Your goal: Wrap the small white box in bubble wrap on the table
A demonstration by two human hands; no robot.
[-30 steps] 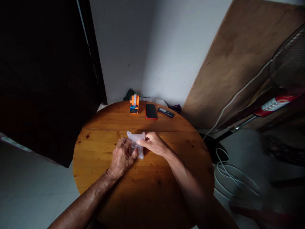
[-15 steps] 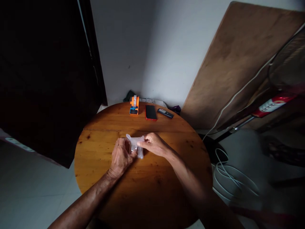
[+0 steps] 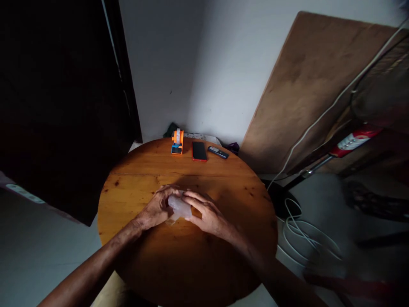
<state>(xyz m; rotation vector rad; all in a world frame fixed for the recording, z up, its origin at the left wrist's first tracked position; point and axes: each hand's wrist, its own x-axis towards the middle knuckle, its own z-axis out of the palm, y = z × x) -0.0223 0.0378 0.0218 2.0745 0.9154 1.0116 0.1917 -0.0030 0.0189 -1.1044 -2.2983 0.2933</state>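
Observation:
A small packet wrapped in whitish, see-through plastic, perhaps bubble wrap (image 3: 180, 206), is between my two hands above the middle of the round wooden table. My left hand (image 3: 159, 207) curls round its left side, thumb low and fingers over the far edge. From the right, my right hand (image 3: 203, 212) grips it with the thumb on the near edge and fingers on the far one. A loose flap of the plastic hangs at the near left. What is inside the wrapping cannot be made out.
Along the far side of the table (image 3: 128, 196) stand an orange tape dispenser (image 3: 177, 142), a red-edged phone (image 3: 199, 151) and a dark remote-like device (image 3: 218, 152). A wall rises behind. On the right are a brown board (image 3: 297, 85), a fan stand and coiled white cable (image 3: 303, 230).
The packet has been turned and its plastic folded over. My right hand has come nearer and lower, now wrapped round the packet's right side. The camera view has shifted slightly.

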